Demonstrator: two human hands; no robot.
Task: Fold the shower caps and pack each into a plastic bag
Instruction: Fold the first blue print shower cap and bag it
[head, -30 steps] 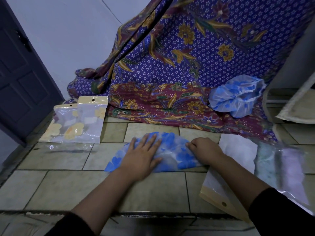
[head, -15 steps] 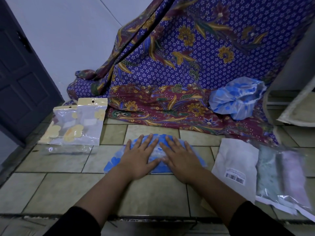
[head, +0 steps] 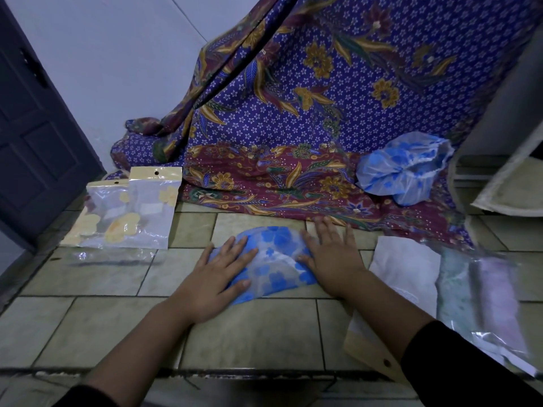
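A blue-flowered shower cap (head: 274, 261) lies flattened on the tiled floor in front of me. My left hand (head: 219, 273) rests palm down on its left end, fingers spread. My right hand (head: 330, 254) presses flat on its right end. A second, unfolded blue shower cap (head: 404, 170) sits crumpled on the patterned cloth at the back right. Two plastic bags with yellow headers (head: 129, 212) hold yellow-flowered caps at the left. At my right lie more plastic bags (head: 482, 298), partly under my right forearm.
A purple and maroon batik cloth (head: 293, 113) drapes down the back and onto the floor. A dark door (head: 35, 127) stands at the left. A white packet (head: 402, 265) lies right of the cap. The tiled step's front edge (head: 235, 373) runs below my forearms.
My hands, side by side on the cap half a second ago, have slid apart to its two ends. One second ago my right hand was a fist at the cap's right edge.
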